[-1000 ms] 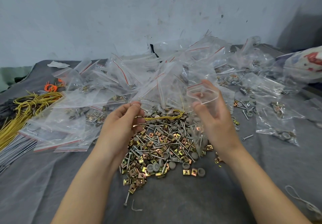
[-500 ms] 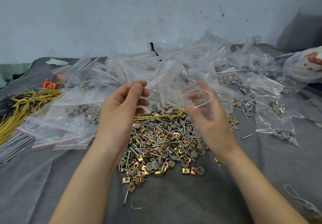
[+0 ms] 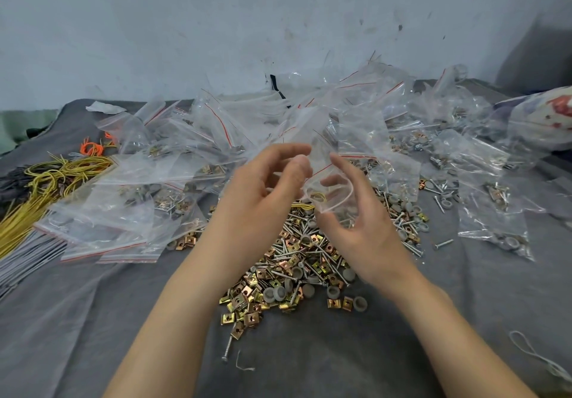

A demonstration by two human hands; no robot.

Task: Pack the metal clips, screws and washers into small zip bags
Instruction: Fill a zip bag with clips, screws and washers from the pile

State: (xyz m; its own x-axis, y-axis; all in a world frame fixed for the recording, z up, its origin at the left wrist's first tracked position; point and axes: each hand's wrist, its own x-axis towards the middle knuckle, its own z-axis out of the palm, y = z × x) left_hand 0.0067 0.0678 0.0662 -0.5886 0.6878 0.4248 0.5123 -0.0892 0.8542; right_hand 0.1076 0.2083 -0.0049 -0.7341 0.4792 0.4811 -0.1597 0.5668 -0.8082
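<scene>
- At the middle of the view, over a grey cloth (image 3: pixel 93 320), we see two bare hands meeting above a heap of hardware.
- The right hand (image 3: pixel 356 227), at 4 o'clock from centre, curls its fingers round a small clear zip bag (image 3: pixel 332 195) and holds the mouth open in an oval.
- The left hand (image 3: pixel 263 193), at 9 o'clock of that bag, has loosely curled fingers, with the thumb tip at the bag's red-striped rim. We cannot tell whether it pinches anything.
- Below the hands, toward 6 o'clock, lie loose brass-coloured metal clips (image 3: pixel 244 301), screws (image 3: pixel 312 249) and grey washers (image 3: pixel 272 292).
- Packed bags (image 3: pixel 130 218) fan round the heap from 9 through 12 to 3 o'clock.
- Yellow wires (image 3: pixel 46 187) lie far out at 9 o'clock.
</scene>
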